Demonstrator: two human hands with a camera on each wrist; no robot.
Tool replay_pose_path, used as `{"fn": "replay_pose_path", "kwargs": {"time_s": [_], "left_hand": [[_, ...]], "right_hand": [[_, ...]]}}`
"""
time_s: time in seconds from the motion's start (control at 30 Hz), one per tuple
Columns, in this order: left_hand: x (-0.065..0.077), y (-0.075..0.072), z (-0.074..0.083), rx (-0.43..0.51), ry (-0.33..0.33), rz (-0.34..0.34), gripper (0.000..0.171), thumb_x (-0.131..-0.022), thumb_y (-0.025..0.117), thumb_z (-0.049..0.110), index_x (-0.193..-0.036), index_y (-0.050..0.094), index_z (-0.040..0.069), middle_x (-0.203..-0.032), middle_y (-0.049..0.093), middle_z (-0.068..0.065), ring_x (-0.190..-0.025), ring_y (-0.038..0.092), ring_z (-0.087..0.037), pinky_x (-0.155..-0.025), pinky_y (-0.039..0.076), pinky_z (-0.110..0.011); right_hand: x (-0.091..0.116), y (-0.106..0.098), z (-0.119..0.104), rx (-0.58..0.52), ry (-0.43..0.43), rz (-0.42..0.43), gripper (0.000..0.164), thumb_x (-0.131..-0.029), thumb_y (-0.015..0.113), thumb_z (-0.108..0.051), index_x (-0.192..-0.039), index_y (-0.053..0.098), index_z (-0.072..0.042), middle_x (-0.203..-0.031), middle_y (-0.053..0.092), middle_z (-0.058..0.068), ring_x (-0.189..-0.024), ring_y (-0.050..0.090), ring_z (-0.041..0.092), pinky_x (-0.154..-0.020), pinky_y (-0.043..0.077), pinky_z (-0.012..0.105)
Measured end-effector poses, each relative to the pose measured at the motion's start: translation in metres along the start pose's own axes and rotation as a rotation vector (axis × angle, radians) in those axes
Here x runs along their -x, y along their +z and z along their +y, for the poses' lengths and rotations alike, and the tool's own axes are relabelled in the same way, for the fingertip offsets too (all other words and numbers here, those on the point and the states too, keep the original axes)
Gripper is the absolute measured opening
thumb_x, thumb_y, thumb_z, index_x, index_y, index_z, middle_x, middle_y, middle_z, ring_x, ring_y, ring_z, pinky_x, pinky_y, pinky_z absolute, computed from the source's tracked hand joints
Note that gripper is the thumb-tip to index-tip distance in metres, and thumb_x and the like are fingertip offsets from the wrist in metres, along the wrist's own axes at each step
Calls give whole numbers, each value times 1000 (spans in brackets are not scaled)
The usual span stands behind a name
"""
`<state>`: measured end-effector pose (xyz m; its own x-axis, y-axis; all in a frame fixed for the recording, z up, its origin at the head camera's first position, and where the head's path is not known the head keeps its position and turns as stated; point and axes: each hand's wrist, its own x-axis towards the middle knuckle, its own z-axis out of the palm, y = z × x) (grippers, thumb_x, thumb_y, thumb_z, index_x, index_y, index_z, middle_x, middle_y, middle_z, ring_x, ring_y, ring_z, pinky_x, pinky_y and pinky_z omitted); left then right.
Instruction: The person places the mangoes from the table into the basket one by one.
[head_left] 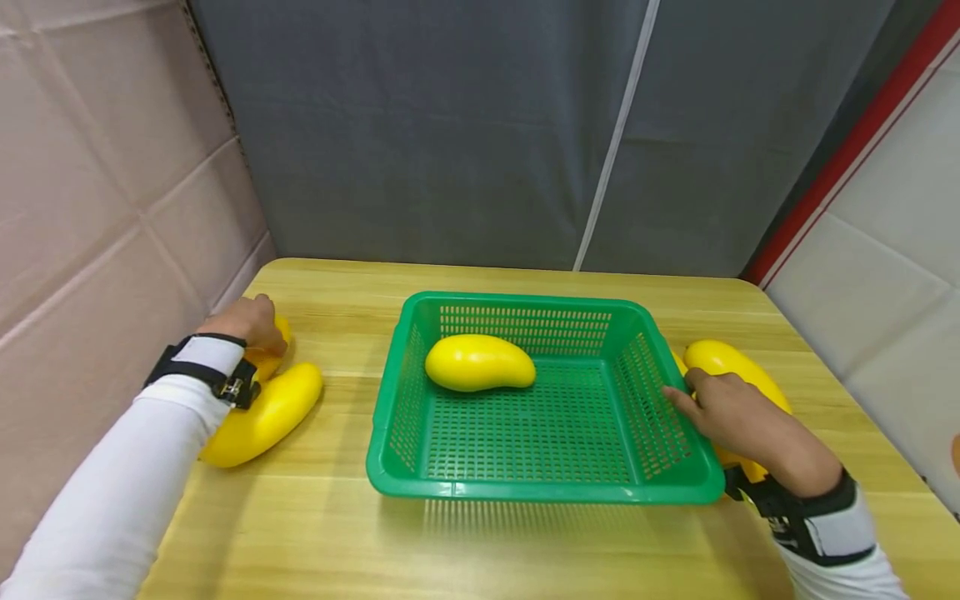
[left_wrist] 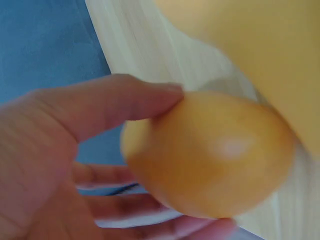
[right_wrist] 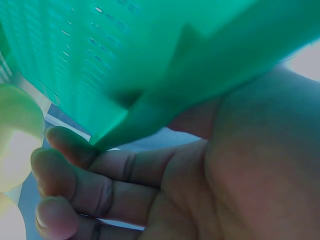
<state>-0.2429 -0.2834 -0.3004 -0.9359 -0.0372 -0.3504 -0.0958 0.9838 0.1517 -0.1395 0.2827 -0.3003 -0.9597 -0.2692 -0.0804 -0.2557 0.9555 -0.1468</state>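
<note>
Your left hand [head_left: 249,325] holds a glossy yellow, mango-shaped fruit [left_wrist: 210,155] between thumb and fingers at the left of the pale wood-grain tabletop [head_left: 337,542]; your right hand [head_left: 738,412] grips a green, rectangular, perforated plastic basket [head_left: 547,492] by its rim. The fruit looks stiff, probably light and slippery, so cup its rounded middle.

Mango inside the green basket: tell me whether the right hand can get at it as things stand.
Likely yes: the basket is open on top and nothing covers the mango, though the right hand grips the rim and would probably have to let go first.
</note>
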Motion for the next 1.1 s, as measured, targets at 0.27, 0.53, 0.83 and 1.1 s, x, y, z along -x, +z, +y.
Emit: {"fn": "replay_pose_path", "kwargs": {"time_s": [0.27, 0.53, 0.83, 1.1], "left_hand": [[-4, -13, 35, -128, 226, 268, 75, -73, 69, 24, -129, 33, -11, -104, 48, -35, -83, 49, -40, -71, 46, -50], [8, -30, 83, -113, 396, 375, 69, -70, 72, 19, -129, 41, 1, -109, 50, -27, -93, 47, -41, -75, 45, -53], [19, -40, 132, -123, 521, 341, 68, -74, 70, 23, -133, 41, 8, -115, 50, -19, -96, 46, -34, -77, 45, -50], [29, -37, 177, -186, 631, 351, 70, -73, 72, 23, -134, 41, 11, -116, 50, -16, -97, 45, -31, -74, 48, -47]], "right_hand": [[1, 1, 0, 2, 1, 5, 37, -97, 44, -34, -83, 50, -1, -57, 39, 1, -52, 42, 16, -50, 35, 30], [1, 0, 0, 0, 1, -7, 40, -97, 42, -36, -84, 50, 1, -58, 40, 2, -53, 42, 16, -50, 35, 31], [0, -3, -1, 11, -5, 5, 40, -97, 43, -36, -83, 50, 1, -57, 39, 2, -52, 42, 16, -50, 36, 31], [1, -2, -2, -8, -12, 1, 40, -97, 42, -36, -83, 50, 0, -57, 38, 1, -51, 41, 15, -49, 35, 29]]}}
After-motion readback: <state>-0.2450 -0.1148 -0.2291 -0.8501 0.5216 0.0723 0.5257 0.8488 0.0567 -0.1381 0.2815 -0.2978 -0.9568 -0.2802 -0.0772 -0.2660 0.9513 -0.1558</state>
